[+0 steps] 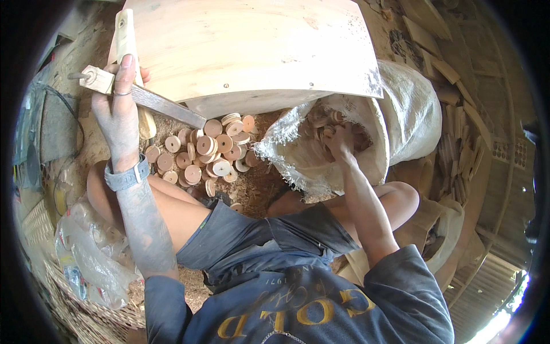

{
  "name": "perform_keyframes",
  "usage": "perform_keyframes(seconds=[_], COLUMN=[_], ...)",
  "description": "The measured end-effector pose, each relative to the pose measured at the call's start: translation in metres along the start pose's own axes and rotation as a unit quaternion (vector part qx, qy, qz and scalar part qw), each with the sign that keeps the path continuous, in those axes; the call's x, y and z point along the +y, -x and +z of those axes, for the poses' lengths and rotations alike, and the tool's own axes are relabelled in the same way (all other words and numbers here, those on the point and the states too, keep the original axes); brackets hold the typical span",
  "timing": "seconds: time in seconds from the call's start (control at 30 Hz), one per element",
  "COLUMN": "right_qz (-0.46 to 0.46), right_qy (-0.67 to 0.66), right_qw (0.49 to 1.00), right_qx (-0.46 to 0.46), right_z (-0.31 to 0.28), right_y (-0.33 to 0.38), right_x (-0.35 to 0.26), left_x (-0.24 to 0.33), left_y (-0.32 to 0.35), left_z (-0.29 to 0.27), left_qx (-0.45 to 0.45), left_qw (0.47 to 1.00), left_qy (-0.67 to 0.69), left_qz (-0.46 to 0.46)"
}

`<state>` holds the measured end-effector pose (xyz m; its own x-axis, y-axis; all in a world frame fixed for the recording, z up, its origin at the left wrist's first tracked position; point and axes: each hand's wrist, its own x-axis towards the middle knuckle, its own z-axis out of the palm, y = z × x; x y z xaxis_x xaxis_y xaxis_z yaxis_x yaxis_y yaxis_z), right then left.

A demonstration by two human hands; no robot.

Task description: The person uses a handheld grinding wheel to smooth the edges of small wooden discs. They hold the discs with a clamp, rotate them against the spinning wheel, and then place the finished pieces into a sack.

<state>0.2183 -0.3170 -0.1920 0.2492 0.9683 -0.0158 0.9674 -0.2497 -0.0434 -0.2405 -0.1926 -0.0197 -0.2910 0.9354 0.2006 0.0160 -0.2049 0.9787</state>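
Note:
My left hand [119, 109] is wrapped round a cross-shaped wooden tool [157, 103] at the left end of a large pale wooden board. The tool has a light upright handle, a darker crossbar and a metal pin at its left end. My right hand [341, 140] reaches into the mouth of a white woven sack [366, 155] with frayed edges. Round wooden pieces [335, 117] show inside, around that hand. Its fingertips are partly hidden, so whether it grips any piece is unclear. Between the hands lies a pile of small wooden discs [206, 146] with centre holes.
The curved wooden board [258, 51] spans the area in front of me. Sawdust [252, 189] covers the ground by my crossed legs. A clear plastic bag [100, 258] lies at left beside a woven basket [69, 286]. Wood offcuts [458, 149] are stacked at right.

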Motion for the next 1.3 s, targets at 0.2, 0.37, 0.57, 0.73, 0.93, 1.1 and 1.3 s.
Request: perform_keyframes(seconds=[0.2, 0.37, 0.57, 0.73, 0.93, 1.1, 1.3], right_qz=[0.143, 0.249, 0.381, 0.238, 0.213, 0.176, 0.025], right_qy=[-0.040, -0.219, -0.703, -0.812, -0.792, -0.771, -0.656], right_qw=[0.983, 0.938, 0.588, 0.487, 0.496, 0.514, 0.614], right_qx=[-0.104, -0.099, -0.125, -0.217, -0.284, -0.332, -0.439], right_z=[-0.005, -0.029, -0.048, -0.047, -0.045, -0.048, -0.050], right_y=[-0.002, 0.000, 0.012, 0.017, 0.019, 0.013, 0.004], right_x=[0.003, 0.019, 0.023, -0.009, -0.066, -0.119, -0.185], left_x=[0.001, 0.001, -0.001, 0.000, 0.000, -0.002, -0.004], left_y=[0.001, 0.001, -0.001, 0.001, 0.001, 0.000, 0.000], left_z=[0.002, 0.002, 0.001, 0.002, 0.002, 0.000, -0.001], left_qx=[0.004, 0.007, 0.000, 0.010, 0.001, -0.012, -0.020], left_qw=[1.000, 1.000, 1.000, 1.000, 1.000, 0.999, 1.000], left_qy=[-0.005, -0.016, -0.025, -0.011, -0.007, -0.022, -0.021], left_qz=[-0.001, 0.000, 0.017, -0.004, 0.008, 0.028, 0.008])
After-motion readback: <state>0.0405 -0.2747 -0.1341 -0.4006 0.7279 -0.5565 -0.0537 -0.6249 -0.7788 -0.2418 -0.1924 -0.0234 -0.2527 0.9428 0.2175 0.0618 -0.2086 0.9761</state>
